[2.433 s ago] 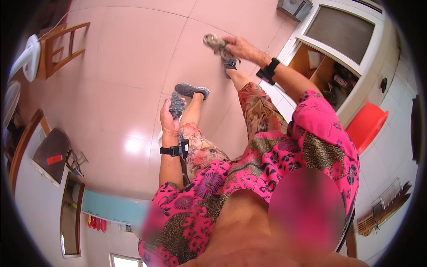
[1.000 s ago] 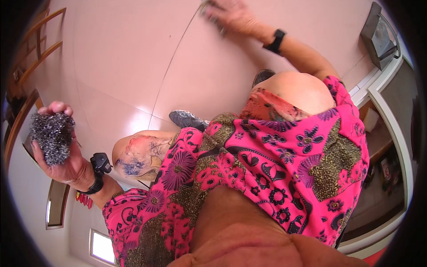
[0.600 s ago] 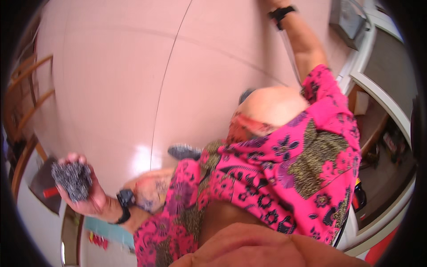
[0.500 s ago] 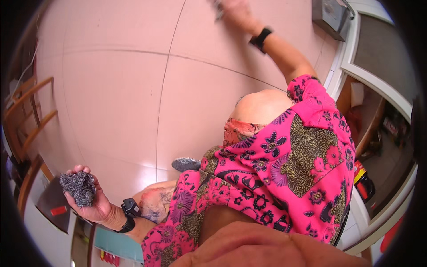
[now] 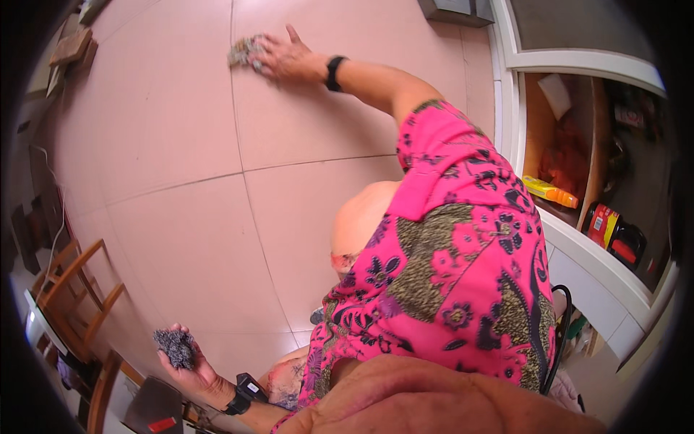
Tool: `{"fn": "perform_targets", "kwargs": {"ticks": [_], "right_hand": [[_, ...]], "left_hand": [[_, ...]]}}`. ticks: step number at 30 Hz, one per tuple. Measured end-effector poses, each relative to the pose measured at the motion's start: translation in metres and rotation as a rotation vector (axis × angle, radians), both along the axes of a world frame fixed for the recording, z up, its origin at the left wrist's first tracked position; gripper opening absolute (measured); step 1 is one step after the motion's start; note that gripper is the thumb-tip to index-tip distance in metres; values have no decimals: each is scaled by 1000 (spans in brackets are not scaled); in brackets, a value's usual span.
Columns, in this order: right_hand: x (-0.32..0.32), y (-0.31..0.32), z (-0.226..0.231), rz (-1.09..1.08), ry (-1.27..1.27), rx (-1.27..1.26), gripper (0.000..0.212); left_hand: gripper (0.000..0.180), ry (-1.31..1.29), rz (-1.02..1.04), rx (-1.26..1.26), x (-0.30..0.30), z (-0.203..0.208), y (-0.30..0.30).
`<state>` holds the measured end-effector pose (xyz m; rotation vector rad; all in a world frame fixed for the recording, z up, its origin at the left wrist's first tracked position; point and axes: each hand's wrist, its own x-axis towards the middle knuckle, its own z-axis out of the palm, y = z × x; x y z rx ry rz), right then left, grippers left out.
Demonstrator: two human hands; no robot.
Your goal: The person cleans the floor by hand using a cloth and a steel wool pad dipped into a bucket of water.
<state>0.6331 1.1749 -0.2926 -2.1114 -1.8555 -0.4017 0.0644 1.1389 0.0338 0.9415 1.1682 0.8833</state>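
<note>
My left hand (image 5: pixel 194 369) is at the lower left, closed around a dark grey steel wool scrubber (image 5: pixel 176 347), held up off the floor. Reaching far forward, my right hand (image 5: pixel 285 59) presses a crumpled grey-beige rag (image 5: pixel 246 53) onto the pink tiled floor (image 5: pixel 170 137). Its fingers lie over the near side of the rag, with the thumb sticking out. Slight blur hides the rag's exact weave. The rag lies across a dark joint between tiles.
Wooden chairs (image 5: pixel 94 289) stand along the left side. A grey metal box (image 5: pixel 459 11) sits at the far right, beside a white-framed cabinet (image 5: pixel 578 59). Inside it are a yellow bottle (image 5: pixel 549 192) and a dark bottle with a red label (image 5: pixel 614 235).
The whole view has shifted. My right hand has come further into view and leftward over the floor, and the rag now shows fully. My left hand still holds the scrubber.
</note>
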Motion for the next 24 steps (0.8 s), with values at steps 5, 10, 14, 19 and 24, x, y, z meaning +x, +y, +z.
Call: {"fn": "perform_targets", "kwargs": {"ticks": [5,10,14,19,24], "right_hand": [[116,33,8,-437,416,-69,56],[175,-70,-27,-887,481,-225,72],[148,-112,-6,-974,518,-240,62],[62,-193,-44,-539,235,-172,37],[21,-246,-39,-385,245,-95,41]], "left_hand": [[46,10,29,34,8,13,-18],[46,21,61,9,-5,11,-17],[46,36,40,-24,-19,-6,-1],[47,-22,-27,-25,-20,-5,12],[47,-26,-59,-44,-16,-7,34]]}}
